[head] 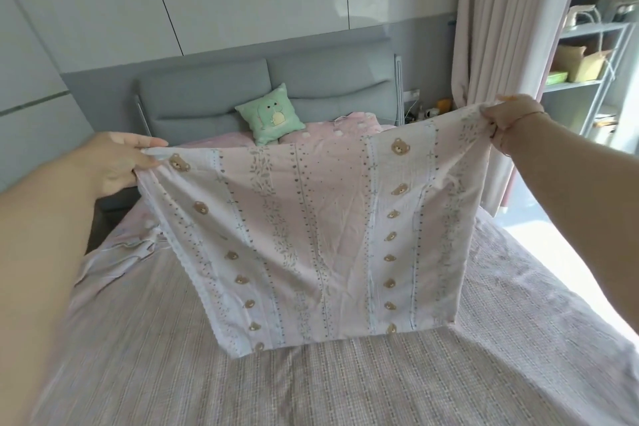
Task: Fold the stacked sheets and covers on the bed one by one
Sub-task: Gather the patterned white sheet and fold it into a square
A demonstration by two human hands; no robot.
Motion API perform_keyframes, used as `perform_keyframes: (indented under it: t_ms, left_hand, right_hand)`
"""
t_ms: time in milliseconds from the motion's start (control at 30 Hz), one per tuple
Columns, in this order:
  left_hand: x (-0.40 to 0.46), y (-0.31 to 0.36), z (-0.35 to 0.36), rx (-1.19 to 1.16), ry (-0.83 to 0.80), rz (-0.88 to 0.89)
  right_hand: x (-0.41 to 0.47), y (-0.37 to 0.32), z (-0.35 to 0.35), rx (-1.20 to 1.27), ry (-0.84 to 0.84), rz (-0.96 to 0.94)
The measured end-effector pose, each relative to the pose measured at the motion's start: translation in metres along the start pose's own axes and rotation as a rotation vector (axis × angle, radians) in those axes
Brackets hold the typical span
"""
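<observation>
A pink and white cover (311, 235) printed with small bears and leafy stripes hangs spread out flat above the bed (345, 384). My left hand (121, 162) pinches its top left corner. At the top right corner my right hand (508, 117) grips the bunched fabric. The cover's lower edge reaches down to about the bed's surface. A crumpled pale sheet (114, 256) lies on the bed to the left, partly hidden behind my left arm.
The bed has a woven striped spread. A green cushion (271, 114) leans on the grey headboard (262, 93), with pink bedding (345, 128) beside it. A curtain (501, 45) and a metal shelf (587, 79) stand at the right.
</observation>
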State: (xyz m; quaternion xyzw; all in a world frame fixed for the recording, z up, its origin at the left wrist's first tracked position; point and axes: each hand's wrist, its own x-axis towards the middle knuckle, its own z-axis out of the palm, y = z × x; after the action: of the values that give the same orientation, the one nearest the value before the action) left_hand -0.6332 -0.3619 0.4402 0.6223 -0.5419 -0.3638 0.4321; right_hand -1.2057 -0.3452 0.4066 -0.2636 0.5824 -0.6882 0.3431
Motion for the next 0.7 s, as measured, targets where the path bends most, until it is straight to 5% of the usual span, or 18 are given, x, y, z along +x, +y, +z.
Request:
perform_keyframes:
  t_ms: [433,700]
  left_hand:
    - [-0.002,-0.004,0.008,0.131,0.212,0.147]
    - [-0.017,0.01,0.025,0.435,0.339,0.281]
  right_hand:
    - [-0.002,-0.001,0.007,-0.132,-0.19,-0.015]
    - [-0.004,0.002,0.006,-0.571,-0.086,-0.203]
